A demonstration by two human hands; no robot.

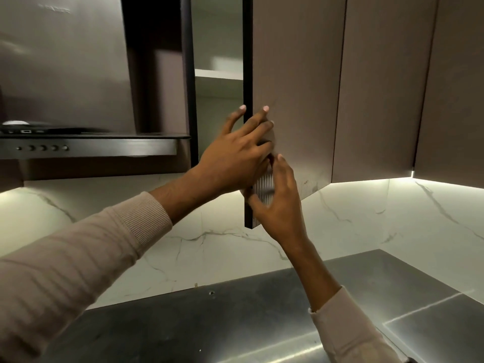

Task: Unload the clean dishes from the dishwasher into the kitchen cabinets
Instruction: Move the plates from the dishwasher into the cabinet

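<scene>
The brown cabinet door [293, 74] stands ajar, its dark edge toward me. My left hand [235, 155] is at that edge, with the index finger behind it and the middle finger on its front. Its lower fingers lie over the top of a pale ribbed cup [264, 188]. My right hand [280, 203] grips the cup from below and the right, just in front of the door's lower corner. Most of the cup is hidden by the two hands. Inside the cabinet a white shelf [218, 74] shows through the gap.
A steel range hood [86, 148] with a row of buttons hangs to the left. More closed brown cabinet doors [379, 87] run to the right. Below are a marble backsplash [209, 244] and a grey steel countertop [248, 323].
</scene>
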